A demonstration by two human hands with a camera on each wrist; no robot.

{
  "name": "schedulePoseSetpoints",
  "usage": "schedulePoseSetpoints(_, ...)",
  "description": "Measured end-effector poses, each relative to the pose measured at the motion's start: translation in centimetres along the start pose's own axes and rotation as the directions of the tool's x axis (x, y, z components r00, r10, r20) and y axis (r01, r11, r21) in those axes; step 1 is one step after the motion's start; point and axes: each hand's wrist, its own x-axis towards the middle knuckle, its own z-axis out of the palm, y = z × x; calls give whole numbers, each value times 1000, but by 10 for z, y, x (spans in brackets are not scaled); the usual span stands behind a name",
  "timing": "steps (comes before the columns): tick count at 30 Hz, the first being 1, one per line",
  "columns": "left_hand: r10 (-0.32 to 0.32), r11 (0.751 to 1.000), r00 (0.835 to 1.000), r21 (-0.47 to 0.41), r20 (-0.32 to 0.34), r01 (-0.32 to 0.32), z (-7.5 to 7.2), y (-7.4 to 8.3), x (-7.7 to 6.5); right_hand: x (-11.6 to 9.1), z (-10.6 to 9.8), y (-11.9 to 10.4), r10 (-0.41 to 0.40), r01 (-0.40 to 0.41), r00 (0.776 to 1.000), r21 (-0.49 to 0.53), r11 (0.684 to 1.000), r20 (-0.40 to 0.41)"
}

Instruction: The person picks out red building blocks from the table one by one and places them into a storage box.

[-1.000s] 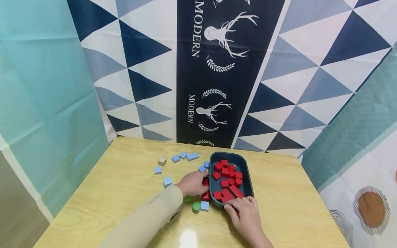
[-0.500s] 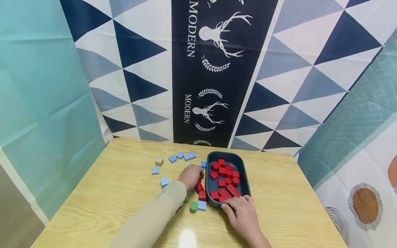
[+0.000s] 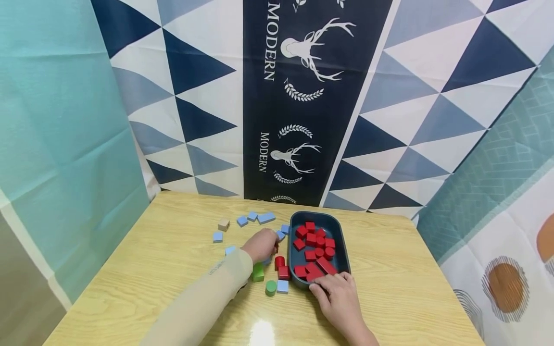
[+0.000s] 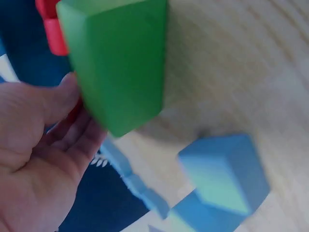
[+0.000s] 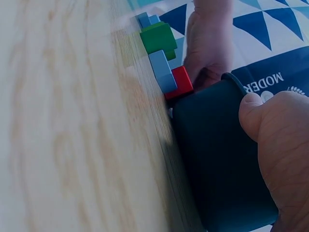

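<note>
My left hand (image 3: 261, 245) is just left of the dark blue tray (image 3: 343, 240), its thumb and fingers pinching a red block (image 4: 74, 114) that they mostly hide. Below that hand on the table lie a red cylinder (image 3: 279, 262) and a red cube (image 3: 283, 273), close to the tray's left wall. A green block (image 3: 258, 273) stands under the left wrist and looms large in the left wrist view. My right hand (image 3: 342, 300) grips the tray's near rim, thumb outside in the right wrist view. Several red blocks (image 3: 310, 240) of mixed shapes lie in the tray.
Near the tray's front left corner are a green cylinder (image 3: 270, 288) and a light blue block (image 3: 283, 287). Farther back sit several blue blocks (image 3: 266, 218) and a plain wooden cube (image 3: 223, 224). A patterned cloth (image 3: 207, 158) hangs behind the table (image 3: 389, 269).
The left hand has drawn back slightly left from the tray's edge, with a red block in its fingers. The red cylinder beside it now shows. The right hand stays on the rim.
</note>
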Motion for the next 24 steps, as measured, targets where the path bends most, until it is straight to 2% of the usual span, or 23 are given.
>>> schedulePoseSetpoints(3,-37,998,993,-59,-115,30,-14,8,2,0,-1,1,-3,3,1000,-2,1000,-4)
schedulePoseSetpoints(5,-38,997,986,-77,-162,25,-27,21,3,0,-1,1,0,0,1000,-4,1000,-7)
schedulePoseSetpoints(7,-2,999,986,-49,-168,-7,-34,37,4,-1,-2,1,2,-2,1000,-6,1000,-10)
schedulePoseSetpoints(8,26,999,988,-14,-150,-29,-35,45,4,-2,-2,1,0,0,1000,-6,1000,-12)
schedulePoseSetpoints(11,100,988,994,126,-50,-93,-27,64,4,-4,-1,1,-9,9,1000,-2,1000,-20)
schedulePoseSetpoints(14,101,961,994,252,49,-110,-11,74,4,-4,0,1,-18,18,1000,2,1000,-24)
schedulePoseSetpoints(16,80,941,994,324,73,-99,-1,78,6,-4,1,0,-19,19,1000,3,1000,-26)
schedulePoseSetpoints(19,42,912,997,405,63,-64,9,82,9,-4,0,1,-18,18,999,6,1000,-28)
schedulePoseSetpoints(24,-1,868,1000,496,-12,7,21,89,10,-4,0,1,-30,30,999,13,999,-34)
